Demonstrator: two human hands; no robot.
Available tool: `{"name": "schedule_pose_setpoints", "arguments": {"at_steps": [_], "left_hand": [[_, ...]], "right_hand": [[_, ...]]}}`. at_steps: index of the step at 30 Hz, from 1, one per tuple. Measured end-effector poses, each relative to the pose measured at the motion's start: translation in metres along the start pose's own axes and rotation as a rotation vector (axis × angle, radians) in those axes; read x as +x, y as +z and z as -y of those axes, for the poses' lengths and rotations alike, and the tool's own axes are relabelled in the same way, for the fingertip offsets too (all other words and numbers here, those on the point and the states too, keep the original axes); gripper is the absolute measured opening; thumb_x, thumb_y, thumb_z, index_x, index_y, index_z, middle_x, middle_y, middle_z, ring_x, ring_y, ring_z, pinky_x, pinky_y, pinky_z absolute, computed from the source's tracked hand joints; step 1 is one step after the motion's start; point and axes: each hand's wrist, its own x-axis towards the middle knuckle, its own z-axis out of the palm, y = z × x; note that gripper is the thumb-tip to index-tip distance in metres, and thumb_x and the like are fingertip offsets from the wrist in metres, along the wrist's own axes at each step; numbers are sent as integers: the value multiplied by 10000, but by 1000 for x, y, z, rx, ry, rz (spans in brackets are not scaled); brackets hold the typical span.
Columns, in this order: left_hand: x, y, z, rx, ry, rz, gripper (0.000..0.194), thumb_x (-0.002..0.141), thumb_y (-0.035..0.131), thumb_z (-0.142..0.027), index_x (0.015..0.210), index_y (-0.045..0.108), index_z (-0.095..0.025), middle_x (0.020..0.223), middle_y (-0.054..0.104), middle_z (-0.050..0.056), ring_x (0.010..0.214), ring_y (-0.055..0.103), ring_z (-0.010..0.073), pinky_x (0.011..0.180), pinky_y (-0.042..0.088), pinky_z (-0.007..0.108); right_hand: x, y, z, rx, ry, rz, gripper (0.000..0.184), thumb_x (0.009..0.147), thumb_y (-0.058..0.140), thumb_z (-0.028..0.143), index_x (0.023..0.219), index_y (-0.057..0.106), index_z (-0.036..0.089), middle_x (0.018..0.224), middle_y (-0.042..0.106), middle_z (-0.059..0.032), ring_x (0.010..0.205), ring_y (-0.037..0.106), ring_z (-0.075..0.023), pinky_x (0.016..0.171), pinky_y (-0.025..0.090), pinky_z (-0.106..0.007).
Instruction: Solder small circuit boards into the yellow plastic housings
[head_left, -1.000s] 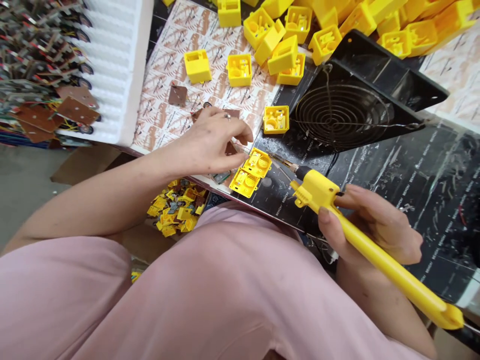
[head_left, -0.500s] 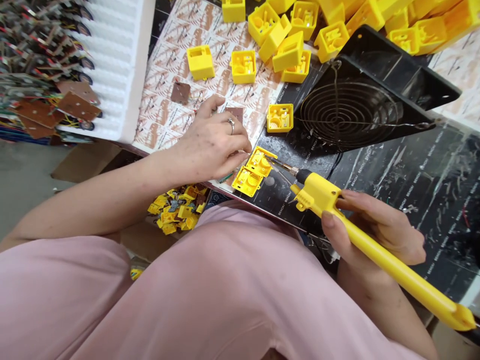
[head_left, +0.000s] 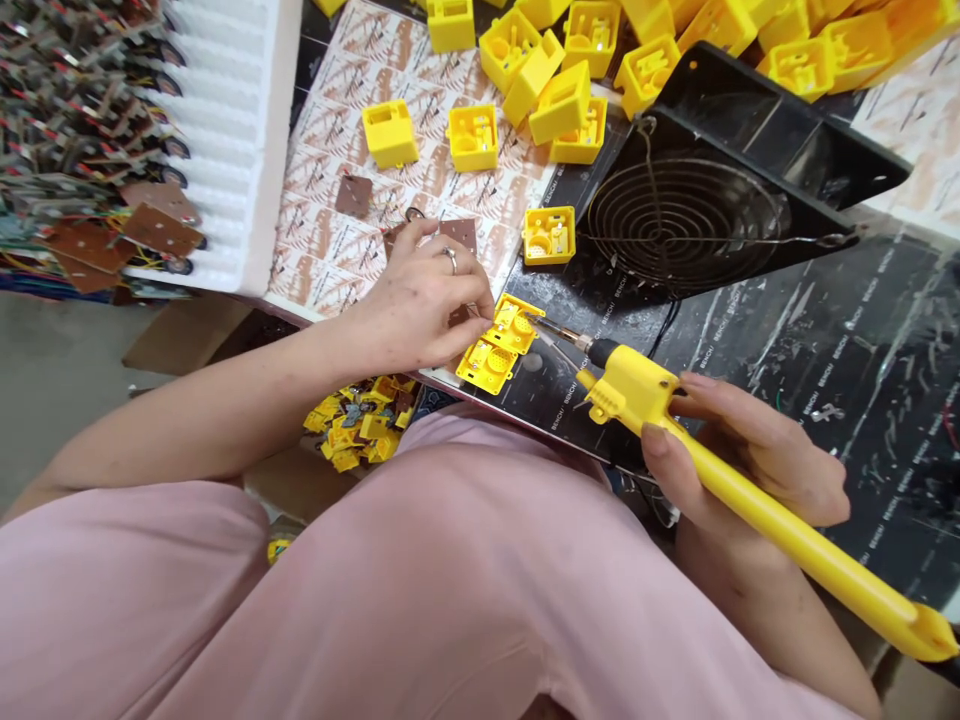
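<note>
My right hand (head_left: 757, 450) is wrapped around the long yellow handle of a soldering iron (head_left: 720, 460) with a thin feed tube beside its tip. That tip touches or hovers just over the upper of two small open yellow plastic cases (head_left: 514, 322). Against it, nearer the table edge, lies the second yellow case (head_left: 486, 366), with a round speaker grille and metal contacts inside. My left hand (head_left: 431, 295), a ring on one finger, pinches a thin wire at the upper case's left side; the fingertips partly hide it. Under this hand lies a brown circuit board (head_left: 459, 235), partly covered.
A black fan (head_left: 675, 225) with a wire guard stands beyond the cases. Yellow housings (head_left: 566, 105) are heaped at the back, one housing (head_left: 549, 237) beside the fan. At left, a white foam tray (head_left: 225, 150) holds wired boards (head_left: 82, 130). Yellow parts (head_left: 356, 425) fill a container below the edge.
The iron's tip has come in from the right onto the upper case. My left fingers lifted and spread slightly, then closed again beside the case. The camera view shifted a little.
</note>
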Motion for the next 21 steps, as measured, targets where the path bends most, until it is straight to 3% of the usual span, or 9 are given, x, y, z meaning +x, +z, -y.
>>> {"name": "schedule_pose_setpoints", "arguments": {"at_steps": [2,7,11,15,18,21], "left_hand": [[1,2,-3,19,-7,13,271,967,520,-339,896,771,-267,996,787,22,1099,679,256,1246,327,573],[4,3,-4,34,-25,32,272,953,522,-304,888,783,-266,851,774,4,973,685,232,1206,357,568],[5,1,-3,49,-12,38,262,955,531,-300,909,789,-280,824,777,-13,950,696,214,1187,391,532],[5,-1,-7,112,16,27,297,963,507,-299,859,783,-266,800,769,10,952,703,239,1197,382,582],[6,0,-11,169,30,26,327,969,483,-298,822,770,-248,780,751,25,937,694,240,1191,393,589],[8,1,-14,204,43,19,330,970,471,-286,794,748,-248,760,730,24,934,680,233,1159,440,533]], "right_hand": [[0,-1,-2,22,-39,21,608,872,847,224,1429,674,394,979,809,31,608,677,-166,460,527,-333],[3,-2,-3,55,-131,161,704,842,876,182,1478,635,362,1007,826,1,761,773,-236,604,681,-394],[4,0,-2,77,-127,122,700,835,881,178,1467,644,365,987,824,-8,735,774,-241,561,675,-388],[6,-1,-4,21,-121,193,685,844,875,175,1468,641,332,977,818,-13,744,772,-226,602,683,-360],[10,1,-5,104,-172,158,599,819,874,120,1377,684,226,933,804,-32,742,770,-206,599,674,-314],[17,5,-6,169,-270,168,378,805,874,103,1134,716,200,782,758,5,654,743,-174,498,622,-261]]}}
